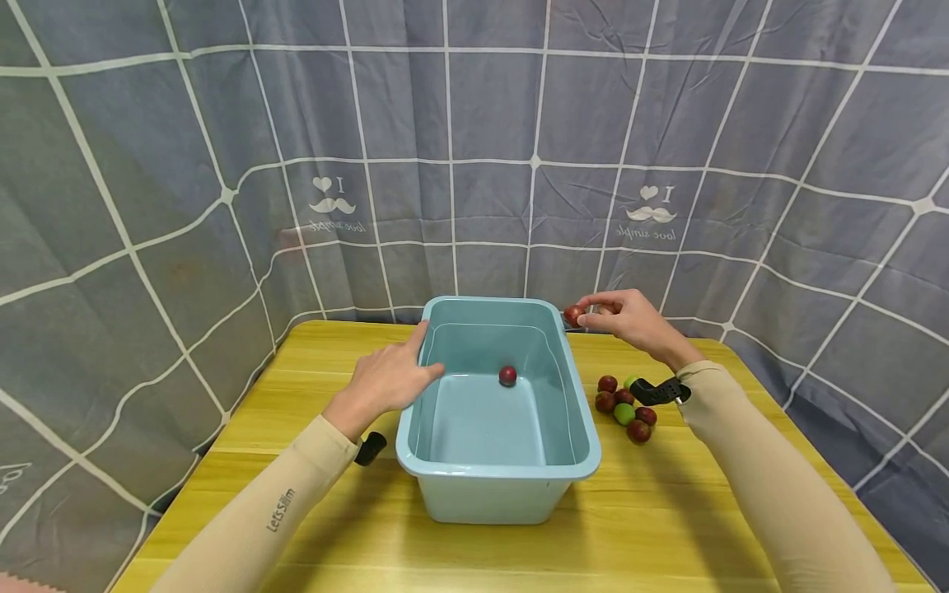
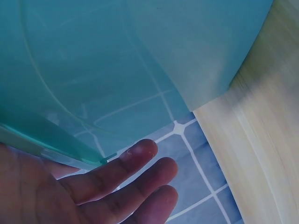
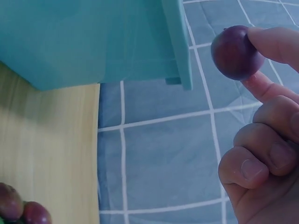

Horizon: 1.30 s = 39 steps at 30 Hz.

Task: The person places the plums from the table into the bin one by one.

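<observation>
A light blue plastic basin (image 1: 493,471) stands on the wooden table, with one dark red plum (image 1: 507,376) on its floor. My left hand (image 1: 389,377) rests at the basin's left rim, thumb over the edge and fingers along the outside. From the left wrist view, the fingers (image 2: 140,179) of that hand extend loosely beneath the rim. Between thumb and index finger, my right hand (image 1: 626,317) pinches another red plum (image 3: 237,52). It is held just beyond the basin's right rim, near the far corner, with the other fingers curled in.
A loose group of plums, mostly dark red (image 1: 639,431) with a few green ones (image 1: 624,413), lies on the table (image 1: 474,560) right of the basin. Behind the table hangs a grey checked curtain (image 1: 489,206). Each wrist wears a black strap (image 1: 658,390).
</observation>
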Available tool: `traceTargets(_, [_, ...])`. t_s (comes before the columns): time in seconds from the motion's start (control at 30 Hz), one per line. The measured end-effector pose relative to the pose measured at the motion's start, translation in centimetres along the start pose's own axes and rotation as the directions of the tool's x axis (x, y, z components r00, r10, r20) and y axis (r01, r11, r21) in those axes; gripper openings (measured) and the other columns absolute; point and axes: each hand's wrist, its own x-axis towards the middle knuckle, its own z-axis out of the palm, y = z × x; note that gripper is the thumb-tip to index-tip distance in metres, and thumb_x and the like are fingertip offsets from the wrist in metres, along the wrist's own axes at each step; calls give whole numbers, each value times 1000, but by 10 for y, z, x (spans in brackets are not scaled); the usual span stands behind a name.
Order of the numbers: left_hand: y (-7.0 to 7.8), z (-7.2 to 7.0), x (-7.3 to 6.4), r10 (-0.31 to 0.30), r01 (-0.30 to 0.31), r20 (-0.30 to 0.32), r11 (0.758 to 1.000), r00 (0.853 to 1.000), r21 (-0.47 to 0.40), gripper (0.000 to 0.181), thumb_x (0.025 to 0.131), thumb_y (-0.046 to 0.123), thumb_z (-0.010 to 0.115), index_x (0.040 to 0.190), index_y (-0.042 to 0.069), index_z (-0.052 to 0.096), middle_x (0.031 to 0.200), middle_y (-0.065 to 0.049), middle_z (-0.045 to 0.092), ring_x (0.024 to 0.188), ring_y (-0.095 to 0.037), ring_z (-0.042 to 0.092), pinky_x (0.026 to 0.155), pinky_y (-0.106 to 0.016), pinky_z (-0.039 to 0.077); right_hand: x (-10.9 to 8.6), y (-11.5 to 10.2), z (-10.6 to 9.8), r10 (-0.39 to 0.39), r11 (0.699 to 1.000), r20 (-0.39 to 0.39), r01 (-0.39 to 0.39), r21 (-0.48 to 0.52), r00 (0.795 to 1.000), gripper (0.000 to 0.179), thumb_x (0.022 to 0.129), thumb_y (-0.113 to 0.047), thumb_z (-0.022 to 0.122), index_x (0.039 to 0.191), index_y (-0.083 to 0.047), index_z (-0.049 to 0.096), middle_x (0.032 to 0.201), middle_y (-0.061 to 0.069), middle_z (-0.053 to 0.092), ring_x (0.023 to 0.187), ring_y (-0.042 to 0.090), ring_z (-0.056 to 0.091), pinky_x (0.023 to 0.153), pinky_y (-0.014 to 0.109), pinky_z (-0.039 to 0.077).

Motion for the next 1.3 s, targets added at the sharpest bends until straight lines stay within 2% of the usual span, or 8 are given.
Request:
traceTargets(0.23, [0, 0, 0, -18, 18, 24, 1000, 1000, -1, 85, 94, 59, 47, 164, 27, 11, 112, -12, 71, 86, -26, 65, 57, -37, 43, 17, -21, 1, -21, 998, 63, 25, -66, 998, 38, 91, -39, 73, 118, -13, 73, 62, 1, 39, 56, 16, 37, 58, 30, 35])
traceTargets(0.4, [1, -1, 0, -23, 24, 32, 1000, 999, -9, 85, 94, 59, 47, 164, 28, 10, 106, -10, 71, 81, -25, 64, 56, -38, 43, 28, -36, 3, -37, 993, 105, 49, -112, 994, 36, 91, -38, 72, 118, -15, 73, 61, 1, 39, 55, 17, 36, 60, 32, 36])
traceTargets(0.53, [0, 0, 0, -25, 26, 38, 1000, 999, -13, 84, 94, 59, 46, 164, 28, 10, 105, -10, 71, 80, -24, 63, 56, -37, 43, 34, -44, 7, -20, 991, 142, 38, -128, 990, 34, 90, -39, 72, 117, -18, 74, 60, -1, 38, 55, 17, 35, 58, 32, 34])
traceTargets(0.7, [1, 1, 1, -36, 36, 46, 999, 998, -7, 84, 94, 59, 47, 164, 29, 10, 94, -7, 69, 76, -23, 62, 57, -38, 43, 43, -51, 13, 2, 992, 196, 23, -126, 981, 32, 89, -39, 73, 115, -21, 75, 59, -2, 36, 54, 16, 32, 55, 31, 30])
traceTargets(0.87, [1, 0, 1, -42, 43, 48, 999, 998, -12, 85, 94, 59, 46, 164, 30, 9, 89, -6, 67, 75, -23, 62, 56, -38, 43, 56, -61, 18, -25, 989, 258, 62, -135, 966, 30, 90, -35, 73, 115, -19, 76, 58, -3, 36, 53, 15, 30, 55, 30, 30])
traceTargets(1.0, [1, -1, 2, -36, 37, 37, 999, 999, -11, 84, 93, 58, 46, 164, 29, 10, 99, -9, 70, 78, -24, 63, 56, -38, 43, 66, -69, 23, -46, 981, 311, 102, -164, 949, 28, 91, -31, 72, 115, -16, 76, 57, -3, 36, 51, 13, 27, 56, 30, 31])
traceTargets(1.13, [1, -1, 1, -36, 36, 37, 999, 999, -1, 84, 93, 58, 47, 164, 28, 11, 110, -12, 71, 83, -26, 65, 57, -38, 44, 73, -75, 32, -21, 976, 367, 98, -193, 930, 24, 90, -28, 73, 110, -17, 77, 62, 1, 46, 54, 13, 32, 60, 30, 33])
traceTargets(1.3, [0, -1, 1, -38, 38, 35, 999, 999, 3, 84, 94, 58, 47, 164, 28, 12, 112, -12, 71, 84, -27, 65, 58, -39, 44, 82, -80, 44, 10, 967, 436, 102, -233, 900, 17, 89, -26, 74, 104, -18, 78, 74, 0, 57, 65, 14, 41, 63, 31, 34])
